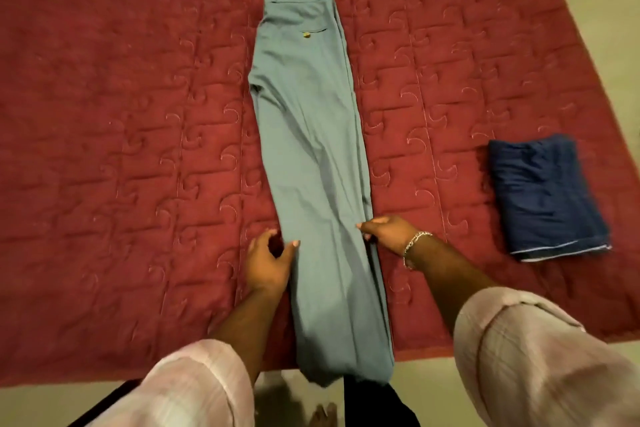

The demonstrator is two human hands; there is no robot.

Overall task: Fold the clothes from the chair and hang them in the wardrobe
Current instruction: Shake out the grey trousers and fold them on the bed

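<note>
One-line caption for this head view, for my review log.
Both hands, left hand and right hand, at the edges of grey-blue trousers laid lengthwise on a red quilt, folded navy garment to the right.

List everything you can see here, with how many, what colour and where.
Grey-green trousers: one, folded lengthwise, laid down the middle of the bedspread, hems hanging over the near edge.
Folded navy blue garment: one, on the bedspread's right side.
Quilted maroon bedspread: one, under both garments.
Silver chain bracelet: one, on the right wrist.
Pale pink sleeves: two, rolled up.
Left hand: at the trousers' left edge.
Right hand: at their right edge.
</note>
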